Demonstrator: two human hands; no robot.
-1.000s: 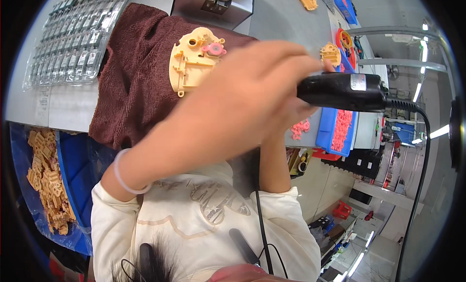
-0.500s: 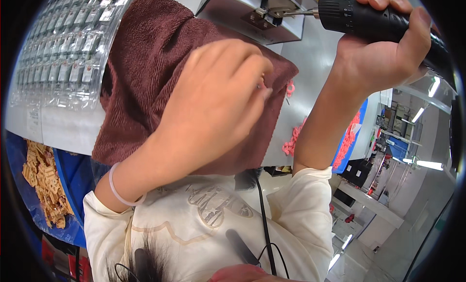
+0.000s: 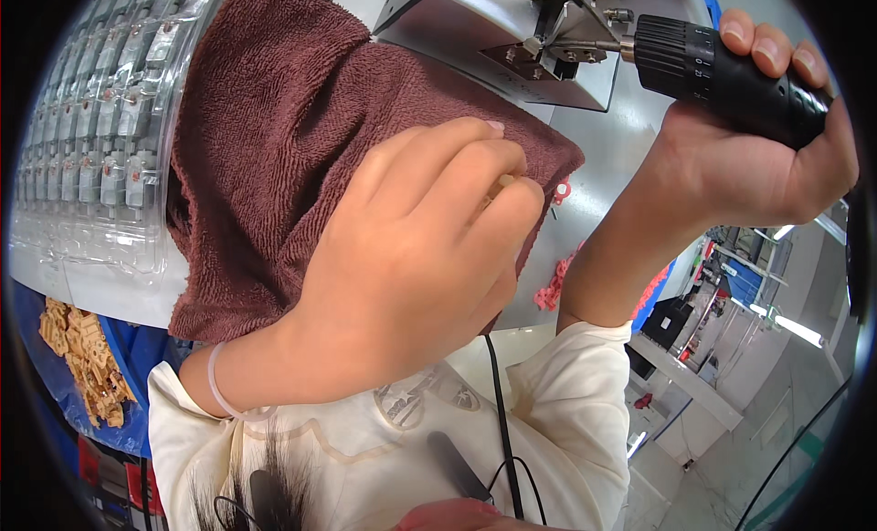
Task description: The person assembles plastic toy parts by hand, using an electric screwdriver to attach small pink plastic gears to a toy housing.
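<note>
My right hand [image 3: 758,157] is wrapped round a black electric screwdriver [image 3: 699,63], held nearly level. Its bit reaches to the front mechanism of a metal box, apparently a screw feeder [image 3: 466,24]. Over a brown towel [image 3: 274,111] hovers or rests my left hand [image 3: 411,248], fingers curled inward. A small pale bit shows between those fingers, too hidden to name. Just beyond that hand, at the towel's right edge, lies a small pink part [image 3: 562,189].
At the left, clear plastic trays [image 3: 110,157] hold rows of grey parts. A blue bin [image 3: 123,348] with tan pieces stands below them. Pink parts [image 3: 552,289] lie in a heap near my right forearm, by a blue tray [image 3: 655,298]. A black cable [image 3: 501,412] hangs in front of me.
My left hand has turned and curled its fingers further, with the knuckles raised. My right hand and the screwdriver appear farther right, though the whole view has shifted; the bit stays at the feeder.
</note>
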